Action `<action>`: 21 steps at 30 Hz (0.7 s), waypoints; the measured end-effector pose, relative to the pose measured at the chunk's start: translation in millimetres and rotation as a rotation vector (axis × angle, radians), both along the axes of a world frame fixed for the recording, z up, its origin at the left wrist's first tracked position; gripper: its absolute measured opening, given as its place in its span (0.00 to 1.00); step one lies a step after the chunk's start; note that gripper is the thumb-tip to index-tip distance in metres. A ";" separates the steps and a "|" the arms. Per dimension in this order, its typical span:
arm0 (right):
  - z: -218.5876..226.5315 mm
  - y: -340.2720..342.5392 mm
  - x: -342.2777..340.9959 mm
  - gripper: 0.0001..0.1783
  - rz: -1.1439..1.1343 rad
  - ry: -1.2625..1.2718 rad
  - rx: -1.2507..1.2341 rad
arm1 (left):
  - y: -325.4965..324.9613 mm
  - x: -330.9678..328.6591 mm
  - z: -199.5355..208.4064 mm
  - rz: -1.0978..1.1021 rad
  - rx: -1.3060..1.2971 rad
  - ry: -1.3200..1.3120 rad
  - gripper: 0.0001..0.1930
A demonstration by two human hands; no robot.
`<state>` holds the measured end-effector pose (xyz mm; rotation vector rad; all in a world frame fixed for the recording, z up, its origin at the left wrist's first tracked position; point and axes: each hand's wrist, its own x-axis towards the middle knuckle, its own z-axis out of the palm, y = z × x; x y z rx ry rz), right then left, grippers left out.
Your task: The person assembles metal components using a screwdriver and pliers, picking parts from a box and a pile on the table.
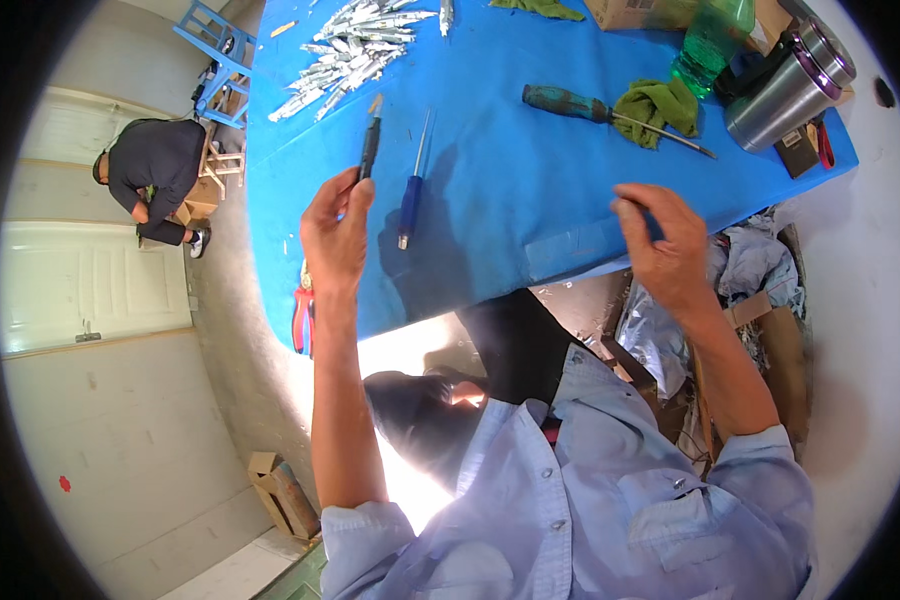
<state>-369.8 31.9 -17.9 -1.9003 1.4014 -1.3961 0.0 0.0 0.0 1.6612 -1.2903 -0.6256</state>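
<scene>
In my left hand point(336, 230), the fingers close round the lower end of a slim black pen-shaped tool point(371, 140) with a tan tip pointing away from me. Just right of it, a screwdriver point(410, 205) with a blue handle and thin shaft lies on the blue tablecloth point(490, 160). My right hand point(667, 245) is raised over the table's near right edge, thumb and forefinger brought together; whether anything small is between them cannot be made out. Red-handled pliers point(303, 315) rest at the left edge, beside my left forearm.
Several slim silvery pieces point(355, 50) are heaped at the far left. A larger screwdriver point(565, 103) lies against a green cloth point(660, 110), near a steel flask point(785, 95) and a green bottle point(715, 45). A person point(155, 170) sits bent over beyond the table's left side.
</scene>
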 end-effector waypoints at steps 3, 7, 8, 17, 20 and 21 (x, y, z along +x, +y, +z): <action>-5.9 -16.0 21.2 0.07 0.035 0.038 -0.097 | -22.9 -8.7 -10.9 -0.004 -0.054 -0.169 0.14; -21.4 -30.1 29.6 0.07 0.012 0.072 -0.134 | -43.5 -15.4 -18.3 0.020 -0.046 -0.272 0.15; -22.2 -30.3 29.3 0.07 0.009 0.072 -0.124 | -44.7 -16.2 -21.2 0.032 -0.046 -0.283 0.15; -21.5 -29.3 29.6 0.06 -0.027 0.160 -0.172 | -49.2 -20.3 -30.7 -0.005 -0.074 -0.500 0.14; -21.5 -30.3 30.8 0.06 -0.026 0.155 -0.179 | -49.8 -17.9 -31.8 0.013 -0.066 -0.490 0.15; -21.4 -30.9 30.4 0.06 -0.027 0.155 -0.183 | -50.7 -19.0 -31.6 0.029 -0.054 -0.454 0.15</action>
